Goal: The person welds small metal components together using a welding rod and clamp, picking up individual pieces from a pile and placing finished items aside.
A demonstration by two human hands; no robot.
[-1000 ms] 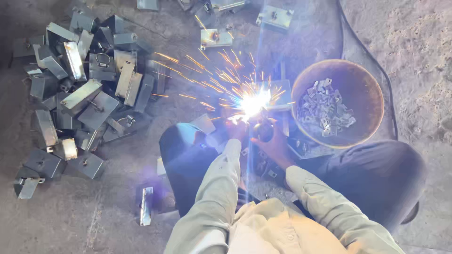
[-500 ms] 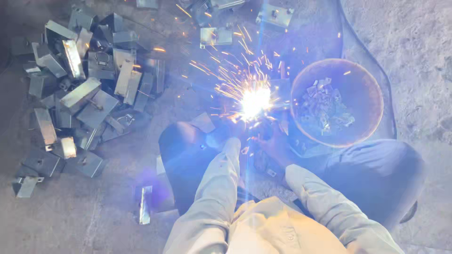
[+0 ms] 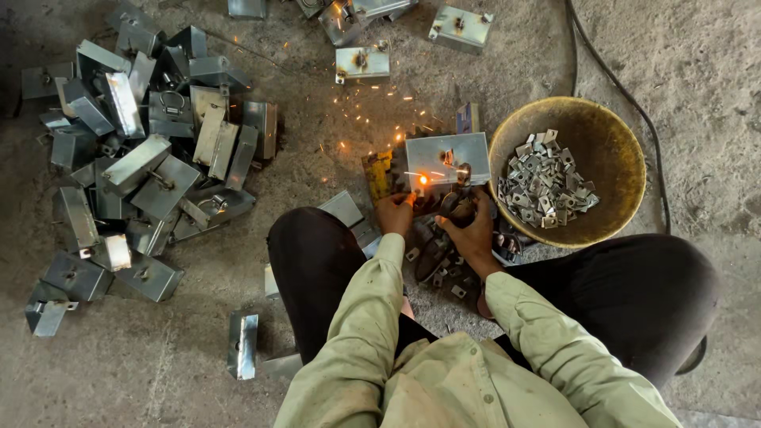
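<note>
Just beyond both hands: flat grey sheet-metal box (image 3: pixel 446 156), long axis crosswise. Left hand (image 3: pixel 394 214) clenched at its near-left corner, nearer the glowing orange weld spot (image 3: pixel 422 180); right hand (image 3: pixel 469 230) grasping a dark welding holder (image 3: pixel 458 202).

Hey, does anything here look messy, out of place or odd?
Yes. Metal boxes lie heaped at all angles on the dirt floor, and sparks scatter beside the left hand. Both hands are bare.
</note>
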